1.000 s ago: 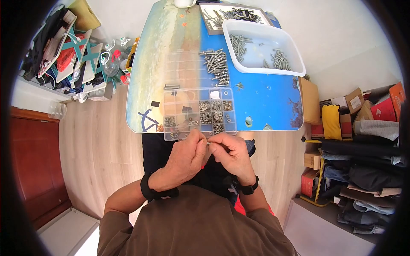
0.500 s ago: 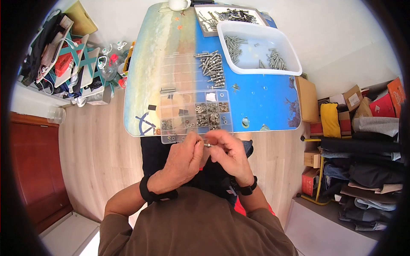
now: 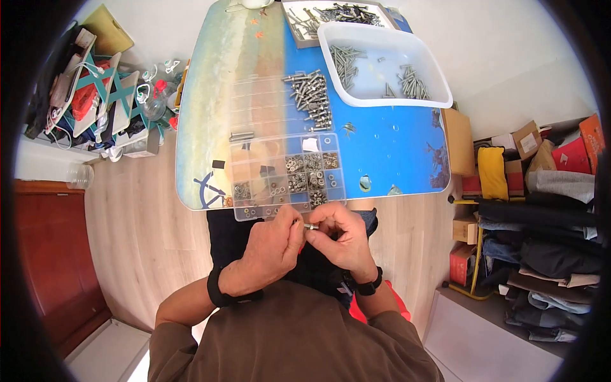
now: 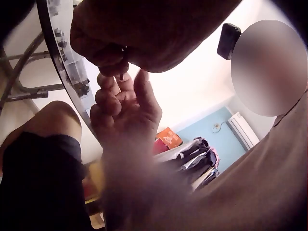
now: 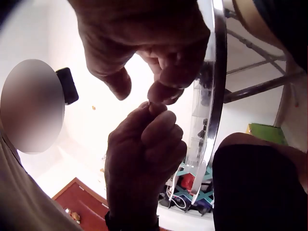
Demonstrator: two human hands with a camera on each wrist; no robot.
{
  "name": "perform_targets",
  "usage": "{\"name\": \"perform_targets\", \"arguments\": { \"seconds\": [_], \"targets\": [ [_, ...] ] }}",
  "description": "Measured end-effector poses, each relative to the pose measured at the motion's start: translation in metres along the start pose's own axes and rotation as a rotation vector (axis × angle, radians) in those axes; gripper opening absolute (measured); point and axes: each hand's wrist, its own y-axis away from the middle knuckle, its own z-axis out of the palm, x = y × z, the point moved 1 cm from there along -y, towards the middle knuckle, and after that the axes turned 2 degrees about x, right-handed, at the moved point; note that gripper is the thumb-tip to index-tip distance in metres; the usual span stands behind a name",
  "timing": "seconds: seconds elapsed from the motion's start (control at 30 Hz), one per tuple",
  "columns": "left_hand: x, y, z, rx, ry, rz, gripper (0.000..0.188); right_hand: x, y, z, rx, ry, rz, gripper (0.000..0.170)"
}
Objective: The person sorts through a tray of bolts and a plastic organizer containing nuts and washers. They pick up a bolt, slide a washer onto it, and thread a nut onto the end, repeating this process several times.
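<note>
Just past the table's front edge, my left hand pinches a small metal bolt between thumb and forefinger. From the other side my right hand reaches it, a fingertip at the bolt's end. In the right wrist view the right thumb stands apart from that fingertip, its other fingers loosely bent. Much of the bolt is hidden by the fingers. Right ahead of both hands lies a clear compartment box with nuts and washers. On its opened lid sits a pile of bolts.
A white plastic tub with screws stands at the back right of the table. Behind it is a shallow tray of dark and silver bolts. Two metal pins lie at the lid's hinge side. Shelves with clothes flank the right.
The view has shifted slightly. My right fingers lifted and spread, then bent back in at the bolt, while my left hand kept its pinch on it.
</note>
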Motion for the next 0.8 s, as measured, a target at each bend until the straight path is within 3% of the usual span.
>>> {"name": "perform_targets", "arguments": {
  "seconds": [0.13, 0.17, 0.23, 0.37, 0.43, 0.47, 0.53, 0.67, 0.73, 0.8],
  "targets": [
    [-0.003, -0.002, 0.001, 0.037, -0.002, 0.041, 0.008, -0.002, -0.002, -0.001, 0.035, -0.231, 0.086, 0.020],
    [-0.004, -0.002, 0.002, 0.036, -0.002, 0.039, 0.008, -0.001, -0.002, -0.002, 0.036, -0.232, 0.088, 0.020],
    [-0.005, -0.003, 0.005, 0.020, 0.009, 0.029, 0.008, 0.002, -0.003, -0.005, -0.075, 0.057, 0.029, 0.020],
    [-0.003, -0.007, 0.004, 0.015, -0.013, 0.034, 0.007, 0.000, -0.001, -0.003, 0.062, 0.027, -0.004, 0.021],
    [0.000, -0.013, 0.002, 0.019, -0.022, 0.022, 0.007, -0.007, -0.006, -0.001, 0.112, -0.259, 0.031, 0.017],
    [0.001, -0.015, 0.002, 0.017, -0.022, 0.023, 0.007, -0.006, -0.007, -0.004, 0.114, -0.259, 0.031, 0.017],
    [0.003, -0.019, 0.001, 0.014, -0.043, 0.074, 0.008, -0.003, -0.008, -0.009, 0.003, 0.045, 0.023, 0.016],
    [0.001, -0.019, 0.007, 0.015, -0.052, 0.088, 0.008, -0.009, -0.005, -0.007, 0.102, 0.040, 0.031, 0.015],
    [0.002, -0.020, 0.009, 0.041, -0.034, 0.103, 0.007, -0.016, -0.009, -0.003, 0.186, -0.252, -0.012, 0.012],
    [0.004, -0.021, 0.007, 0.026, -0.027, 0.093, 0.008, -0.013, -0.008, -0.011, 0.112, -0.155, 0.048, 0.014]
  ]
}}
